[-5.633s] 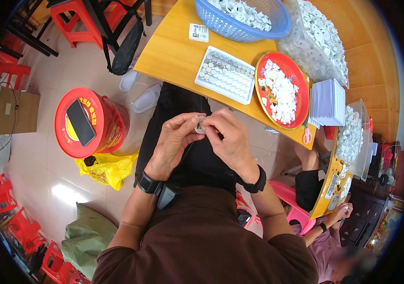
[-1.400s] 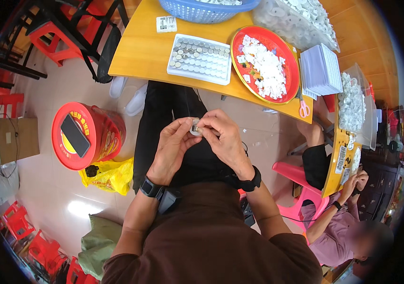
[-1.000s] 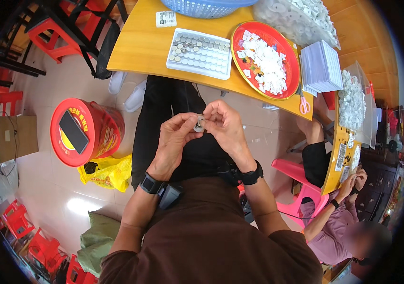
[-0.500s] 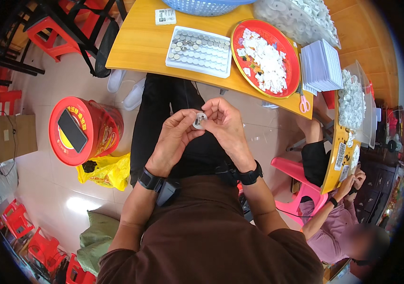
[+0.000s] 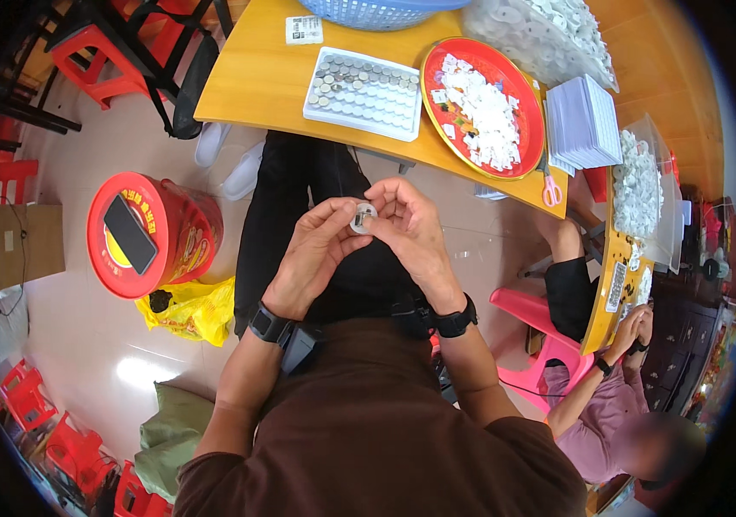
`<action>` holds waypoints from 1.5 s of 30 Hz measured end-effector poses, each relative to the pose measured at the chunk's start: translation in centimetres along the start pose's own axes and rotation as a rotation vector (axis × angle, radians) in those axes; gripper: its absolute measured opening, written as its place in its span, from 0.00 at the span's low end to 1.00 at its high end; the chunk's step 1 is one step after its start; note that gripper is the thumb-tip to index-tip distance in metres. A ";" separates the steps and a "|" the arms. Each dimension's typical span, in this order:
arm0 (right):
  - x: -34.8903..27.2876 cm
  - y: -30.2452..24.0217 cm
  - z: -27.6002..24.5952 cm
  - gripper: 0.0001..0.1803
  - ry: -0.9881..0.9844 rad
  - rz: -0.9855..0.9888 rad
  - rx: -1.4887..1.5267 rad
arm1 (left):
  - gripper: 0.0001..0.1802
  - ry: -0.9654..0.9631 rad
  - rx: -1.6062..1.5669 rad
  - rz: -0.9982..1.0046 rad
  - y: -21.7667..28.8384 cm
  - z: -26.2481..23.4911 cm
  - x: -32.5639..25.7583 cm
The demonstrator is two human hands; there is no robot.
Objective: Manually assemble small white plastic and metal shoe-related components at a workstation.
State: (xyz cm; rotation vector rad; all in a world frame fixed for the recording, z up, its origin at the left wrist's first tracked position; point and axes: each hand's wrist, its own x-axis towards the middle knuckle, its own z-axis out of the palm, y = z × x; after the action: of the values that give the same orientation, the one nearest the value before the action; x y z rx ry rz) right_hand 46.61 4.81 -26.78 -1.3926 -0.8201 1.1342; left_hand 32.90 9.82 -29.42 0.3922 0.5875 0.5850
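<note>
Both hands meet over my lap, pinching one small round white part [image 5: 362, 217] between their fingertips. My left hand [image 5: 314, 254] grips it from the left and my right hand [image 5: 409, 226] from the right. Ahead on the yellow table [image 5: 256, 77] lies a white tray [image 5: 366, 92] of several small round pieces in rows. Beside that tray is a red round plate [image 5: 518, 146] heaped with white parts.
A blue basket [image 5: 376, 10] and a clear bag of white parts [image 5: 540, 34] stand at the table's far side, with a stack of white sheets [image 5: 581, 122] and scissors [image 5: 551, 185]. A red drum with a phone on top [image 5: 139, 237] stands at my left. Another person [image 5: 609, 414] sits at the right.
My hands have kept working the small part between the fingertips, drifting slightly. The view has shifted a little, so the table sits higher in the picture than several seconds ago.
</note>
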 end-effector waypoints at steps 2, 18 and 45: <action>0.0 0.1 0.2 0.12 -0.009 0.005 -0.016 | 0.09 0.001 -0.002 -0.005 0.0 -0.2 -0.1; 0.1 0.5 0.0 0.11 0.031 0.007 -0.070 | 0.07 -0.050 0.046 -0.011 -0.7 -1.0 0.7; 8.4 -6.4 -11.4 0.10 -0.046 -0.322 -0.928 | 0.10 0.026 -0.039 0.001 -0.3 1.2 -0.4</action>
State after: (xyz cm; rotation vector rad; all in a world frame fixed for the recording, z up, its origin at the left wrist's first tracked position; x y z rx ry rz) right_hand 60.74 10.07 -22.81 -1.8684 -1.6604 0.5232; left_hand 33.44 9.15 -28.48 0.3488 0.6003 0.6022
